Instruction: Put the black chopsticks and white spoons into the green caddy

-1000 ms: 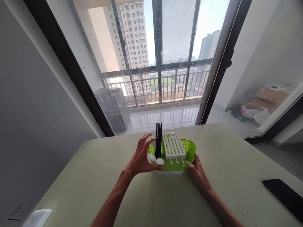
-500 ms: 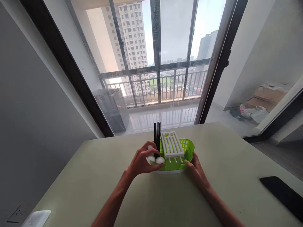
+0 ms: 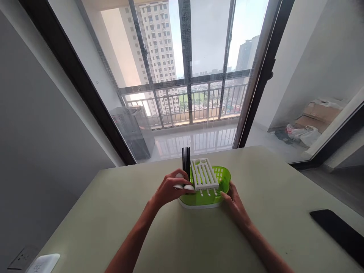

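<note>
My left hand (image 3: 173, 185) is closed around several white spoons (image 3: 189, 187) at the left end of a green cutlery basket (image 3: 196, 199). Their rounded white ends show between and above the fingers; the lower parts are hidden. Just behind that hand, black chopsticks (image 3: 186, 159) stand upright in the basket. A white slotted rack (image 3: 203, 174) with small hooks along its front edge lies tilted over the basket's middle. On the right end of the basket, my right hand (image 3: 233, 199) grips the wall, its thumb in front and fingers behind.
The basket stands on a pale green table (image 3: 159, 242). A flat black object (image 3: 338, 231) lies at the right edge, and a white item (image 3: 44, 262) sits at the near left corner. Beyond the far edge are glass doors and a balcony with a railing (image 3: 199, 102).
My left hand has risen slightly with the spoons, uncovering more of the basket's lower left side. My right hand keeps its hold, and the whole view has shifted a little.
</note>
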### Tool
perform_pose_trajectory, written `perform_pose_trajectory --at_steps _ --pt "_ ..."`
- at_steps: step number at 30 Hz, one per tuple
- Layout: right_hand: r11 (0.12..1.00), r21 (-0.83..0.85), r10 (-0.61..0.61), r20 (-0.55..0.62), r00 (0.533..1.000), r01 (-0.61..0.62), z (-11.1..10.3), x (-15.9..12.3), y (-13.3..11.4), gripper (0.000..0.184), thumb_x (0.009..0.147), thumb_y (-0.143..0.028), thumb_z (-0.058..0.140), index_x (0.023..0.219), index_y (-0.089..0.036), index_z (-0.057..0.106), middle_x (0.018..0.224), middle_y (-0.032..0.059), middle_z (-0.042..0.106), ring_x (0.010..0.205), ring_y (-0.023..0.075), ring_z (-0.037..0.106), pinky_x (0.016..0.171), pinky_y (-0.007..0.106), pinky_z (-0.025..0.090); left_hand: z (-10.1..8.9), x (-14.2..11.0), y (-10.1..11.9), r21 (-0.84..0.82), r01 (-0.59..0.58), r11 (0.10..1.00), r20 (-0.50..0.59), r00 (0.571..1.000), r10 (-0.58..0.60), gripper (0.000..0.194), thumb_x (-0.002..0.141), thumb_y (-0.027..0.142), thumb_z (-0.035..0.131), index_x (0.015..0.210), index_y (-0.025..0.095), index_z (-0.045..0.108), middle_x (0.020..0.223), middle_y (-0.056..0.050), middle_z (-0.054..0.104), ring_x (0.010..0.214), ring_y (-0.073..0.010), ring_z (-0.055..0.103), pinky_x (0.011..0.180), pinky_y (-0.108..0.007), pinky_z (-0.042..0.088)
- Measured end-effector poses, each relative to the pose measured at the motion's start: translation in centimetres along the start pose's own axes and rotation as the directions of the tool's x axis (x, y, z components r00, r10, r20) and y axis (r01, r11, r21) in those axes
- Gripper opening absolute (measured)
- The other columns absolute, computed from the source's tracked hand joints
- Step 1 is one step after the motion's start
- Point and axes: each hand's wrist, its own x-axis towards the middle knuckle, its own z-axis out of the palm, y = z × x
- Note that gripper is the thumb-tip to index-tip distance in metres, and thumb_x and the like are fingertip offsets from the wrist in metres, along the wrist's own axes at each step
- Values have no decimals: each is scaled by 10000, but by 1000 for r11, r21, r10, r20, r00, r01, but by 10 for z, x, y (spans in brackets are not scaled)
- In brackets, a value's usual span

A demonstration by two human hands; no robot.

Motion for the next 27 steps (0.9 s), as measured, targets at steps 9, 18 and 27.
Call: perform_pose_trajectory --at_steps 9,18,27 --pt "1000 11 5 58 998 -6 -2 0 1 668 935 -526 602 1512 -259 398 1453 112 589 1306 327 560 1069 475 475 -17 2 -1 -7 13 1000 -197 980 -14 118 820 348 811 894 264 848 907 -53 659 748 -140 642 675 -255 519" --pt "1000 5 18 57 998 -18 -1 -1 0 677 933 -542 599 1518 -277 387 1472 101 575 1325 332 544 1109 485 436 -52 -1 -15 -561 157 813 -704 427 -568 318 748 483 809 789 169 779 872 -45 711 750 -148 654 634 -232 525" --pt "1000 1 24 27 999 -24 2 -4 -13 656 926 -534 603 1500 -268 430 1465 107 568 1348 346 514 1133 517 415 -92 -75 -28 -673 465 575 -560 188 -807 400 759 579 749 807 186 692 737 -32 674 732 -162 640 649 -259 542"
